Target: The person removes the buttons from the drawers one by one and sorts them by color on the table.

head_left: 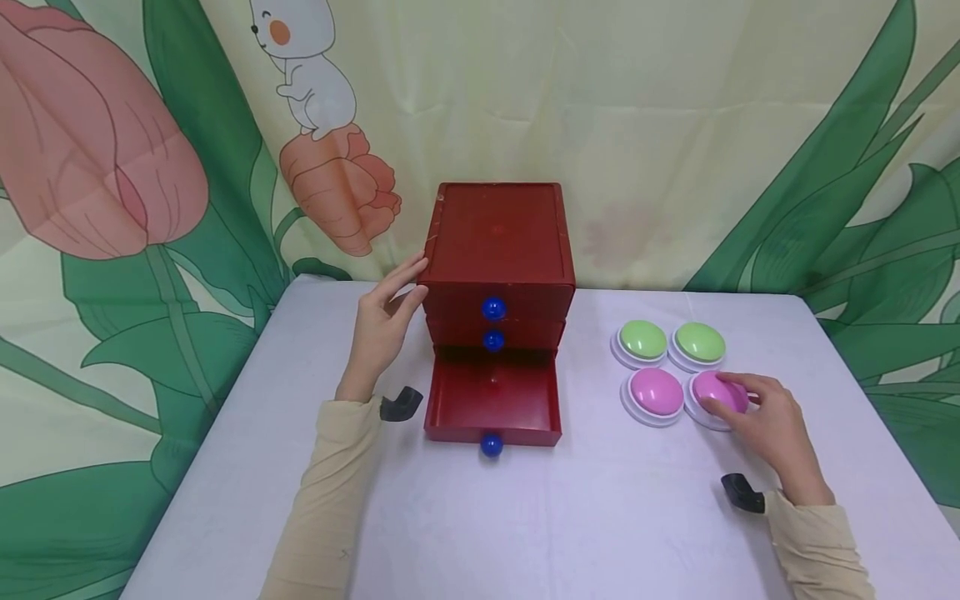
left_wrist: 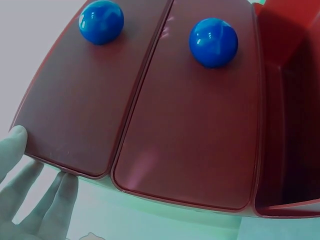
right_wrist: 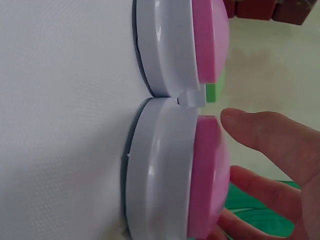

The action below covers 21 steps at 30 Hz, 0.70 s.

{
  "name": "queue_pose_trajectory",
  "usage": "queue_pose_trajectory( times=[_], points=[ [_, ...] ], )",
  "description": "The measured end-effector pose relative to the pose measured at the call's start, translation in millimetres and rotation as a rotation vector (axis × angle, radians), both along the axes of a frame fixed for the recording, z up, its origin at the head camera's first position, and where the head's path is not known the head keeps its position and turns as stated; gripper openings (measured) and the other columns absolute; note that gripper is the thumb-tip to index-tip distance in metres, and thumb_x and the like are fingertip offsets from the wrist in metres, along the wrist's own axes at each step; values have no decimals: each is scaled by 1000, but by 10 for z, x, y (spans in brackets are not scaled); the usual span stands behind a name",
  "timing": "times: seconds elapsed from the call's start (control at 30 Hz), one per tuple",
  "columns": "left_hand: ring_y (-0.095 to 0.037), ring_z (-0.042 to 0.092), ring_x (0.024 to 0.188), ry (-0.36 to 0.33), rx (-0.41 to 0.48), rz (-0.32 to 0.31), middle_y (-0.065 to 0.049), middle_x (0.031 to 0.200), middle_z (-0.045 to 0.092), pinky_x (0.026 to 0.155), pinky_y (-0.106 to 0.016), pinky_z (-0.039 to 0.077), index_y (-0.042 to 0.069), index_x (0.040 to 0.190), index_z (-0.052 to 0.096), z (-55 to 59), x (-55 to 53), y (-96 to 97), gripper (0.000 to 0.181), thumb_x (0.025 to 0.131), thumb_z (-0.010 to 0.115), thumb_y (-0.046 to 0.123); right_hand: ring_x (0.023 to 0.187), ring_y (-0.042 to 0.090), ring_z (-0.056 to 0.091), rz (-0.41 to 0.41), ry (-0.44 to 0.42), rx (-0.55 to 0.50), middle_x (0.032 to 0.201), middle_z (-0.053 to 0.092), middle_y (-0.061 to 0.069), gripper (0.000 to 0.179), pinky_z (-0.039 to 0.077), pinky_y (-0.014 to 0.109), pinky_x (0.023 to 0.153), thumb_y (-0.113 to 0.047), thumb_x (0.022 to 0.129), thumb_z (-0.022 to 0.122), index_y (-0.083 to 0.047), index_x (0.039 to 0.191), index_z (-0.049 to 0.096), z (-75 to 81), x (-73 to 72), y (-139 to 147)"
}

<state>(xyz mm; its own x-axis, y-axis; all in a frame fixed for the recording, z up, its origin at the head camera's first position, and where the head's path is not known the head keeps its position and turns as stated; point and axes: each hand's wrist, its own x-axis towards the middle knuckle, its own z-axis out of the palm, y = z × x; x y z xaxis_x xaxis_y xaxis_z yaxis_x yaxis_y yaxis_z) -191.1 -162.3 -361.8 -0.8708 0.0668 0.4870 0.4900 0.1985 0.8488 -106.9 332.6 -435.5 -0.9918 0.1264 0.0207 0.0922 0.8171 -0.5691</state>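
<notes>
A dark red drawer cabinet stands at the table's back, with round blue knobs. Its bottom drawer is pulled out and looks bare inside; the two drawers above are closed. My left hand touches the cabinet's upper left side, its thumb at the front edge of the top drawer in the left wrist view. To the right, my right hand is over the right pink button, fingers loosely spread around its dome. In the right wrist view the thumb appears slightly apart from that dome.
Beside that button sits another pink push button on a white base. Two green push buttons stand behind the pink pair. A white cloth covers the table. Behind hangs a printed curtain.
</notes>
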Motion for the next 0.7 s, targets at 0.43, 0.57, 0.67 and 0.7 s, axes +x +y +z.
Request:
queue_pose_trajectory(
  times=[0.43, 0.57, 0.67, 0.7],
  points=[
    [-25, 54, 129, -30, -17, 17, -8, 149, 51, 102, -29, 50, 3, 140, 55, 189, 138, 62, 43, 98, 60, 4, 120, 55, 47, 28, 29, -109, 141, 44, 33, 65, 53, 58, 91, -39, 97, 62, -1, 147, 44, 328, 30, -208],
    [-23, 53, 131, -35, -15, 16, -7, 149, 52, 102, -27, 50, 3, 140, 56, 183, 139, 66, 43, 97, 61, 5, 121, 52, 48, 38, 29, -131, 140, 48, 30, 65, 55, 14, 79, -41, 97, 62, -5, 148, 44, 411, 71, -298],
    [-24, 52, 133, -42, -12, 14, -11, 149, 51, 102, -26, 50, -1, 139, 55, 247, 191, 95, 43, 97, 60, 3, 120, 48, 51, 47, 39, -149, 135, 52, 27, 64, 40, -3, 70, -41, 96, 63, -7, 147, 47, 454, 109, -357],
    [-24, 51, 133, -40, -12, 14, -11, 149, 51, 102, -26, 50, -1, 139, 55, 246, 191, 99, 43, 97, 60, 2, 119, 47, 52, 54, 47, -156, 133, 53, 27, 63, 38, -4, 70, -41, 96, 64, -6, 146, 48, 466, 123, -375]
  ],
)
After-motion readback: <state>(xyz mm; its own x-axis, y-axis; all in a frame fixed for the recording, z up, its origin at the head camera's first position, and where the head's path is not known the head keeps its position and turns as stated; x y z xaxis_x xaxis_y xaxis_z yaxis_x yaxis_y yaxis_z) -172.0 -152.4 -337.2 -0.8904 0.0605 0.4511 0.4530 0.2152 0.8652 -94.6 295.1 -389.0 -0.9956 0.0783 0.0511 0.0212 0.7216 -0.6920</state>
